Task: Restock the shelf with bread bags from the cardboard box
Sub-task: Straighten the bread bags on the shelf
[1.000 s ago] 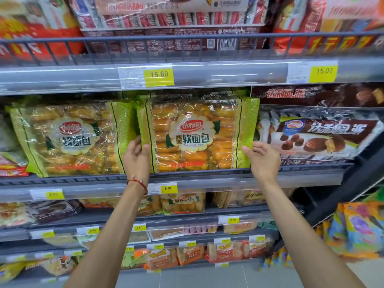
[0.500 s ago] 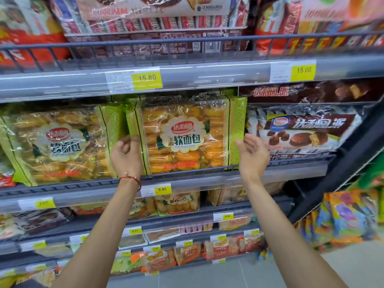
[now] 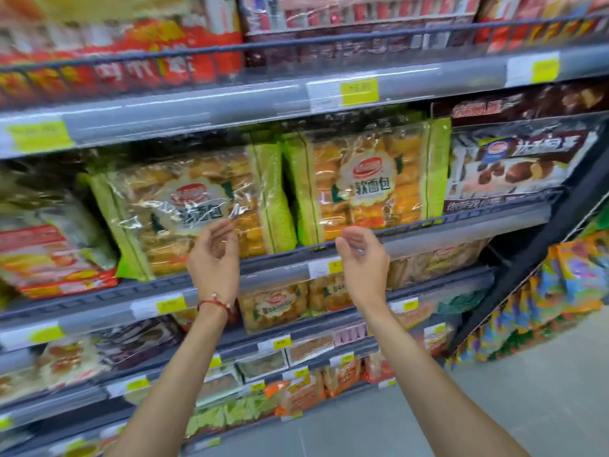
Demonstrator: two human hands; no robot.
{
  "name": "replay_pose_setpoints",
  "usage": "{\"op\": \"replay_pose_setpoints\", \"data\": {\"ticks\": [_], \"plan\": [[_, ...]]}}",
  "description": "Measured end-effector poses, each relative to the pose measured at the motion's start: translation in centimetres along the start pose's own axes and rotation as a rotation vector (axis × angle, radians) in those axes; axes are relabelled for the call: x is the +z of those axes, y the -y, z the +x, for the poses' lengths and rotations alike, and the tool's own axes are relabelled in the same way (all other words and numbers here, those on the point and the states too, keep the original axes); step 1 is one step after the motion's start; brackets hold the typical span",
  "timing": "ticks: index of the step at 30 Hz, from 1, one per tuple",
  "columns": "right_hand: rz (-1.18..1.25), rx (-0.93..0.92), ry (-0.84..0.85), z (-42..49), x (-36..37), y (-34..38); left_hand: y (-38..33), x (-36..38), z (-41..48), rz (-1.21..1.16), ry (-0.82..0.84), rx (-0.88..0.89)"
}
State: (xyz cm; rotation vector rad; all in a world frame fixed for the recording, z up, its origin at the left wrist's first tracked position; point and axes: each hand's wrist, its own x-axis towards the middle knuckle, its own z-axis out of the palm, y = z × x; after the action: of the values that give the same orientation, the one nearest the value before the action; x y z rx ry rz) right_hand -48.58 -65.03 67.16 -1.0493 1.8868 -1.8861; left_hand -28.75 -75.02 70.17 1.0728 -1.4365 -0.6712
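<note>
I see my left hand (image 3: 214, 262) and my right hand (image 3: 364, 258) raised in front of the shelf (image 3: 445, 237), both with fingers loosely curled and holding nothing. The right bread bag (image 3: 365, 183) stands on this shelf at 12 o'clock from my right hand. The left bread bag (image 3: 197, 209) leans just beside it, at 11 o'clock from my left hand, and I cannot tell if the fingertips touch it.

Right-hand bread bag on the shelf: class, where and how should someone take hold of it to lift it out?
Take the right-hand bread bag by its green side strips, both at once, from the front. It stands upright, face out, behind a low shelf rail, so probably lift it over. A grip on the clear middle would likely crush the soft buns.
</note>
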Motion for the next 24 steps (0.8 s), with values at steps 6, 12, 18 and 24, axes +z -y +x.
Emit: {"op": "replay_pose_setpoints", "data": {"ticks": [6, 12, 18, 24], "plan": [[-0.051, 0.005, 0.180, -0.3, 5.5, 2.8, 3.3, -6.5, 3.2, 0.166, -0.152, -0.035], [-0.147, 0.064, 0.299, 1.2, 9.3, 2.9, 6.4, -9.6, 5.7, 0.337, -0.177, -0.231], [-0.250, 0.107, 0.333, 2.8, 10.7, 3.2, 6.9, -10.6, 8.2, 0.302, 0.040, -0.397], [-0.283, 0.106, 0.311, 3.2, 11.2, 3.5, 8.4, -11.4, 9.1, 0.287, 0.058, -0.288]]}}
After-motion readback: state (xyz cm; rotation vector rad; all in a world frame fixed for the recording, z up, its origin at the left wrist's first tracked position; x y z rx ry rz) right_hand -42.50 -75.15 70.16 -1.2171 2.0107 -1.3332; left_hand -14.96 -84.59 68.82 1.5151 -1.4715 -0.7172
